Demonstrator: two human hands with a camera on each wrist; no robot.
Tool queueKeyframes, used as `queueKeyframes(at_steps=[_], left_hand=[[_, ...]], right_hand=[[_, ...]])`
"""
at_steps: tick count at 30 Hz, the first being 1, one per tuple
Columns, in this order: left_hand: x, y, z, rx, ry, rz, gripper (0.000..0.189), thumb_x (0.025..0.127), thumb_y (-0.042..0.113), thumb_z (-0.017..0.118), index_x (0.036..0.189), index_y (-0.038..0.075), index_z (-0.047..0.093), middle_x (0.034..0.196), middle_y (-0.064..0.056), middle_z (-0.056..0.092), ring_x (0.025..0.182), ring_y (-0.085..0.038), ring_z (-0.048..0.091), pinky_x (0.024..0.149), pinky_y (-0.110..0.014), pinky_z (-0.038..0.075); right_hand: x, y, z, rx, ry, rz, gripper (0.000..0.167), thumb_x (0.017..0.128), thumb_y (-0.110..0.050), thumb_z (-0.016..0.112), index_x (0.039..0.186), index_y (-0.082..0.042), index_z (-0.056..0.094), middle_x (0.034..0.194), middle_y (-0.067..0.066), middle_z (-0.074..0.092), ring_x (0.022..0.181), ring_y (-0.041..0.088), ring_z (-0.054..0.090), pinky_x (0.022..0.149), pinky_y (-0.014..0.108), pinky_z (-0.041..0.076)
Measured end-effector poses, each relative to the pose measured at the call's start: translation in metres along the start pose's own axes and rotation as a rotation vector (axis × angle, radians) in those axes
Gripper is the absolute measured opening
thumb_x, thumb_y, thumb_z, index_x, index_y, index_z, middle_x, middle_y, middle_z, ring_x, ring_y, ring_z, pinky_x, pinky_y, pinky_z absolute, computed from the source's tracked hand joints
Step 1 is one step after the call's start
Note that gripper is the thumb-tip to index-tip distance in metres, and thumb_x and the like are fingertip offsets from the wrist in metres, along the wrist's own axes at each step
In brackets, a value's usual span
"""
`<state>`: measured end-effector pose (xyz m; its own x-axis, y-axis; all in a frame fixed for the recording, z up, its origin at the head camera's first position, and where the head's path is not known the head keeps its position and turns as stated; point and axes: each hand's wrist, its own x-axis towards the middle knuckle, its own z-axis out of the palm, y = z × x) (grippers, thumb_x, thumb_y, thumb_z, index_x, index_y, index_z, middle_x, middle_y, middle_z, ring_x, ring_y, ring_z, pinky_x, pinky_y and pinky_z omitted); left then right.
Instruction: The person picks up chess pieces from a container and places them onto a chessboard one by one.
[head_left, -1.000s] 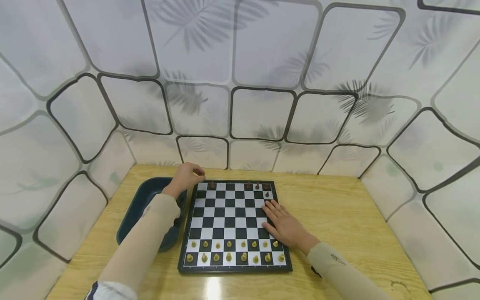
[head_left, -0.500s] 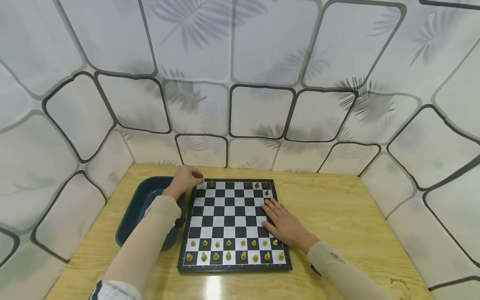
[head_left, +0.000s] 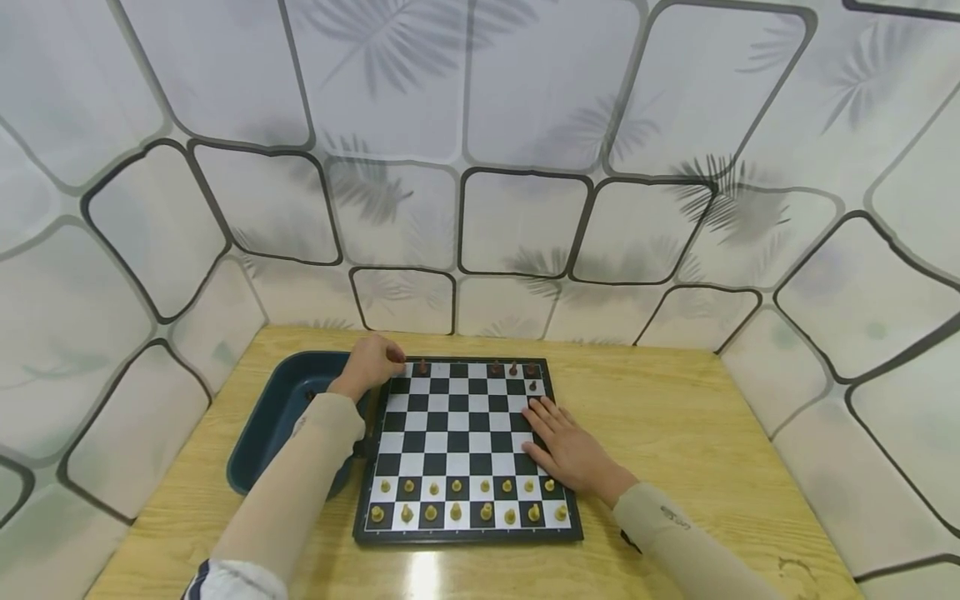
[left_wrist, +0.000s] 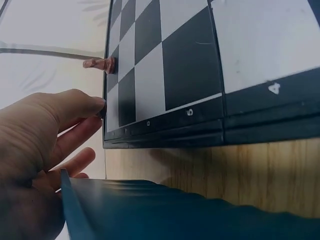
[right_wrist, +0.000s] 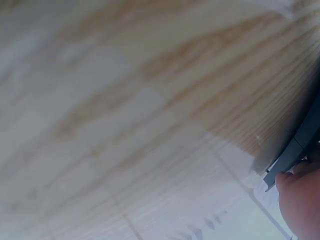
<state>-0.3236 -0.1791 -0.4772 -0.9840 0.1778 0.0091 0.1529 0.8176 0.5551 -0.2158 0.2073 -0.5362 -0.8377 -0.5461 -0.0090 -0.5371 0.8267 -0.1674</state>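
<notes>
A black-and-white chessboard point(head_left: 459, 425) lies on the table. My left hand point(head_left: 371, 364) is at its far left corner, thumb and index finger pinching a small dark chess piece point(left_wrist: 103, 111), mostly hidden by the fingertips. Beside it on the back row stands a brown chess piece point(head_left: 423, 367), also seen in the left wrist view point(left_wrist: 102, 64). Several more brown pieces point(head_left: 513, 368) stand at the far right corner. Two rows of yellow pieces point(head_left: 456, 510) fill the near side. My right hand point(head_left: 567, 450) rests flat with straight fingers on the board's right edge.
A dark teal basin point(head_left: 258, 433) sits left of the board under my left forearm, with a small dark piece point(head_left: 310, 396) visible inside. The wooden table point(head_left: 660, 417) meets a patterned wall covering point(head_left: 525, 225) at the back and sides.
The left hand has shifted very slightly at the corner, and more of the basin's inside shows. The right hand and the standing pieces stay where they were.
</notes>
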Motion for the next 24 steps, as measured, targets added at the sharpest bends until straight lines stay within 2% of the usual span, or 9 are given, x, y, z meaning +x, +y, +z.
queueKeyframes(at_steps=[16,24], left_hand=[[-0.0035,0.0015,0.0039,0.059,0.025,0.005,0.014,0.094,0.018,0.079,0.102,0.006,0.082,0.1,-0.01,0.081,0.092,-0.027,0.074,0.086,-0.046,0.06],[-0.001,-0.0013,0.0073,0.085,0.037,0.001,0.017,0.094,0.02,0.079,0.104,0.007,0.082,0.102,-0.01,0.081,0.095,-0.028,0.074,0.088,-0.047,0.059]], right_hand=[[-0.0005,0.0015,0.0027,0.008,-0.002,0.005,0.071,0.111,-0.053,0.039,0.166,-0.009,0.032,0.174,0.013,0.028,0.164,0.033,0.019,0.131,0.051,0.024],[0.0002,0.0018,0.0031,-0.001,0.014,-0.002,0.07,0.112,-0.053,0.039,0.166,-0.009,0.033,0.173,0.012,0.029,0.163,0.033,0.021,0.131,0.051,0.025]])
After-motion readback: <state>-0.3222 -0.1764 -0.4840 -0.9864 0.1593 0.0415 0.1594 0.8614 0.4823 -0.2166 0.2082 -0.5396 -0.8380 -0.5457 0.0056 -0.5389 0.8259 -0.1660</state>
